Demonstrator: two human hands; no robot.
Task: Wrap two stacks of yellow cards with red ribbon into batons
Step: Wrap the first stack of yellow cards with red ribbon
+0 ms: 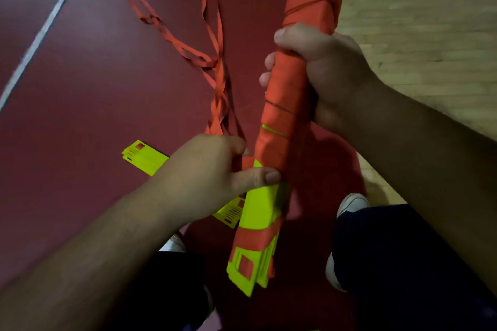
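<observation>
A long baton (pixel 285 105) of stacked yellow cards runs from top centre down toward me, mostly covered in red ribbon. Its near end (pixel 255 250) still shows bare yellow with one red band across it. My right hand (pixel 322 70) grips the wrapped middle of the baton. My left hand (pixel 212 169) pinches the red ribbon against the baton's left edge, thumb pressed on the wrap. Loose red ribbon (pixel 215 43) trails away over the floor from my left hand. A second stack of yellow cards (pixel 145 157) lies flat on the floor behind my left hand.
The dark red floor (pixel 94 88) carries a white line (pixel 45 27) at the left; pale wooden flooring (pixel 416 21) lies to the right. My dark trouser legs and white shoes (pixel 352 203) fill the bottom of the view beneath the baton.
</observation>
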